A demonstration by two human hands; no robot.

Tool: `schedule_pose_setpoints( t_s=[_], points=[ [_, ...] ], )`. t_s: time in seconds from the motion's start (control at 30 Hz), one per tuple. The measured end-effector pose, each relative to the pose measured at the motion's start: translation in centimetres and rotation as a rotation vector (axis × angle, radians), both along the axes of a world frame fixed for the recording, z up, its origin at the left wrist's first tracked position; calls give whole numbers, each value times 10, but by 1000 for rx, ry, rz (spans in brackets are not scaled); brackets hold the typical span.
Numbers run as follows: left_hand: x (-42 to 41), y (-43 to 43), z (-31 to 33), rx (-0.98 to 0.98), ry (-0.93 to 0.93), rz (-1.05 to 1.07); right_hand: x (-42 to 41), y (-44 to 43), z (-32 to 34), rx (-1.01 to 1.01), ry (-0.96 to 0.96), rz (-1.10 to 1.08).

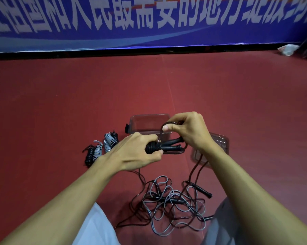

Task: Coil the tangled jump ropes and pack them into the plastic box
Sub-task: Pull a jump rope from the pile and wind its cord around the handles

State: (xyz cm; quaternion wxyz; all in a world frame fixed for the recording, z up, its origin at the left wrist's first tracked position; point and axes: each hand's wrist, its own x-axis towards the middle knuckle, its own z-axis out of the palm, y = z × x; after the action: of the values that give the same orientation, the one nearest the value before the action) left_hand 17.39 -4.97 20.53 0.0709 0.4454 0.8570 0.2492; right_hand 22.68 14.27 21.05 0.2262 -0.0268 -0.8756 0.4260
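- plastic box (145,123): right corner hidden behind right hand (186,129)
- black rope (151,148): wound end mostly buried in left hand (140,152)
- clear lid (219,144): half behind right wrist
- banner (149,23): lettering cut off at top edge
- white scrap (287,49), far right: too blurred to identify

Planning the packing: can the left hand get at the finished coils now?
Probably not yet: the way to the coils is free, but the left hand grips the half-wound black rope.

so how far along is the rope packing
Done: a few coiled ropes lie left of the plastic box, which looks empty. In hand: the left hand grips a half-wound black rope while the right hand pinches its next loop. Left: the tangled ropes, then boxing everything.
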Motion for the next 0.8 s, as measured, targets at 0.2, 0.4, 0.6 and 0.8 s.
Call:
schedule_pose_setpoints(
  t_s=[0.2, 0.4, 0.6, 0.8],
  points=[
    [-6, -3, -2, 272, -202, -59, -4, 4, 1, -359, -148, 155],
    [-7, 1, 11, 700, -735, 96, -8, -6, 2, -419, -130, 202],
    [-18, 0, 14, 800, -760, 370, -5, -16, -1, 182, -242, 150],
    [-27, -1, 5, 665, -731, 589, -7, -12, -7, 334, -483, 134]
  ],
)
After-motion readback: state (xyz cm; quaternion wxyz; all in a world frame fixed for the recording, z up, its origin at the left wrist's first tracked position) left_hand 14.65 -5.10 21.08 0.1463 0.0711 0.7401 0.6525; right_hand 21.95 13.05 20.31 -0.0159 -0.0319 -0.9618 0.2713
